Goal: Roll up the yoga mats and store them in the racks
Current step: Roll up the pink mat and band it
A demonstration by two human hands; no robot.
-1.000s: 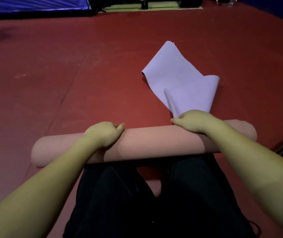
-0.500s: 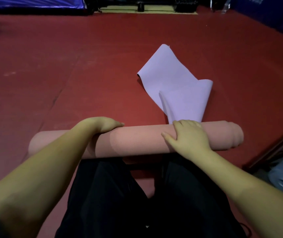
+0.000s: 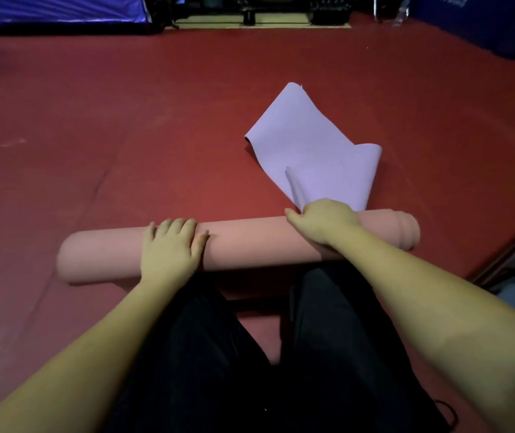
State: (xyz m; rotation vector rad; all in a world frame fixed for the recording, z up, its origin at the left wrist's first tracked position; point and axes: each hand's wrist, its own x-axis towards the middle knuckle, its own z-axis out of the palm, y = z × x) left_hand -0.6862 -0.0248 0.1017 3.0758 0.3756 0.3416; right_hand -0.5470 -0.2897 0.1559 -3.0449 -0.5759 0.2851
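Observation:
A pink yoga mat (image 3: 250,245), fully rolled, lies crosswise on the red floor just in front of my knees. My left hand (image 3: 172,248) rests on top of the roll's left half with its fingers laid flat over it. My right hand (image 3: 325,220) reaches over the right half, thumb pointing left and fingers curled down the far side, gripping the roll. Beyond it a lilac yoga mat (image 3: 306,151) lies loose on the floor, half unrolled, its near end folded up and touching the pink roll.
Red floor (image 3: 93,135) stretches ahead and to the left. Blue padding (image 3: 47,10) and dark equipment (image 3: 250,10) line the far edge, with more blue padding (image 3: 484,26) at the back right. A dark metal frame (image 3: 506,260) stands at the right. My black-trousered legs (image 3: 218,354) are below.
My left hand moved from the roll's far side onto its top, fingers flattened. My right hand shifted from lying flat on top to curling over the far side. The roll stays in place.

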